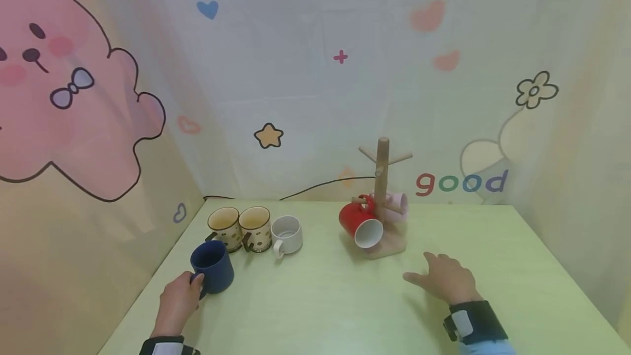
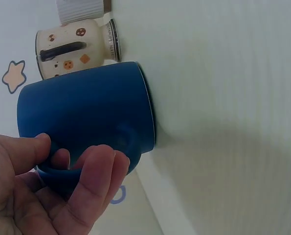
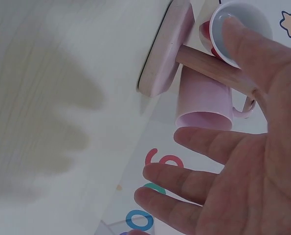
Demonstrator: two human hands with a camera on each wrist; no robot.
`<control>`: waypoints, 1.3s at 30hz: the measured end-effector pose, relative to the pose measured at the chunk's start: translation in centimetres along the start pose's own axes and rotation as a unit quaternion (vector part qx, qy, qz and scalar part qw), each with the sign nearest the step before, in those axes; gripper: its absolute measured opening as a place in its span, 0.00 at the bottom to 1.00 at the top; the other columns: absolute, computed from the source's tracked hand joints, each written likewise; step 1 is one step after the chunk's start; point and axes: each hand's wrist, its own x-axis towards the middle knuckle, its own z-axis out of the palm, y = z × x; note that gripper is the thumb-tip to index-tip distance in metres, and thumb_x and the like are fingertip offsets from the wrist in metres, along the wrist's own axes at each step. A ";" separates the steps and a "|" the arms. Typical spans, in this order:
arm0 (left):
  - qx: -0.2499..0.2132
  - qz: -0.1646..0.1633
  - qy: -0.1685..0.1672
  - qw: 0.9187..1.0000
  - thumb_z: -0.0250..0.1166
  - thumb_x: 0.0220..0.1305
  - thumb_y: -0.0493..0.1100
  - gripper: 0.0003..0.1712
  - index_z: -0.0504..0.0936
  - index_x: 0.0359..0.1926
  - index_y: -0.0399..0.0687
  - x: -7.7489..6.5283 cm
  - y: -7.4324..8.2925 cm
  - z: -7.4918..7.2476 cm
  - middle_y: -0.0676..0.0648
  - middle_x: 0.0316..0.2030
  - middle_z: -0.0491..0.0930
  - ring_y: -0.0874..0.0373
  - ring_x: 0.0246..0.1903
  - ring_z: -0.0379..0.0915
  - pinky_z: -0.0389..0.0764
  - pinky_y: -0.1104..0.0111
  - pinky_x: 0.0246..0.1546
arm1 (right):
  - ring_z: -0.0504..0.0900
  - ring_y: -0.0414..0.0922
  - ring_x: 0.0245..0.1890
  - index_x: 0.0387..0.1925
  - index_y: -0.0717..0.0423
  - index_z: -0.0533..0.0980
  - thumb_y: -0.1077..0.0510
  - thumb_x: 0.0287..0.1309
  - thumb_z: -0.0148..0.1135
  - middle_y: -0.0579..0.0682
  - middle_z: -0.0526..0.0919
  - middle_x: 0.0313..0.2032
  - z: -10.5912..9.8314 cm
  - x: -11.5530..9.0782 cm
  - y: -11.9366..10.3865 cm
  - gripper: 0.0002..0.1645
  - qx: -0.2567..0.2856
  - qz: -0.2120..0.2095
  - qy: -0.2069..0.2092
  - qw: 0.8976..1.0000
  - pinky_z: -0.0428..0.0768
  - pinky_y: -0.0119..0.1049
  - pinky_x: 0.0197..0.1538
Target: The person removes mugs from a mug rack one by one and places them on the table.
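Observation:
My left hand [image 1: 178,301] grips the handle of a dark blue mug [image 1: 213,267] at the left of the table, fingers curled through the handle in the left wrist view. The mug stands upright, its base right at the tabletop. My right hand [image 1: 447,278] hovers over the table at the right with fingers spread, holding nothing. Just beyond it stands a wooden mug tree [image 1: 382,179]. A red mug [image 1: 352,221] with a white inside hangs tilted from a lower peg, and a pink mug [image 3: 204,98] hangs on the tree's other side.
Behind the blue mug, two cream patterned mugs [image 1: 255,229] and a white mug [image 1: 287,234] stand in a row on the pale green table [image 1: 315,311]. The tree's upper pegs [image 1: 400,159] stick out bare. A printed cloth [image 1: 305,86] hangs behind the table.

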 end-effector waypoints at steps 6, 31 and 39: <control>-0.005 -0.007 -0.005 1.000 0.51 0.75 0.43 0.18 0.73 0.43 0.26 0.5 -0.2 0.4 0.44 0.23 0.76 0.53 0.23 0.73 0.70 0.62 0.23 | 0.75 0.72 0.51 0.61 0.72 0.70 0.27 0.55 0.61 0.76 0.76 0.52 0.3 -0.1 0.0 0.54 0.006 -0.002 0.008 1.000 0.77 0.66 0.43; 0.061 0.134 0.081 0.986 0.63 0.69 0.51 0.25 0.77 0.56 0.34 1.1 10.1 1.9 0.33 0.51 0.77 0.38 0.46 0.78 0.79 0.44 0.41 | 0.73 0.73 0.55 0.63 0.76 0.65 0.26 0.55 0.60 0.77 0.73 0.55 1.4 -0.1 -1.5 0.59 0.031 0.005 0.023 0.999 0.76 0.66 0.48; 0.080 0.183 0.026 0.979 0.65 0.68 0.51 0.27 0.77 0.59 0.37 2.1 14.3 4.9 0.35 0.52 0.78 0.41 0.48 0.78 0.80 0.47 0.44 | 0.74 0.72 0.54 0.63 0.76 0.66 0.29 0.56 0.62 0.76 0.74 0.54 1.3 -0.3 -2.0 0.56 0.031 0.003 0.019 0.999 0.77 0.65 0.47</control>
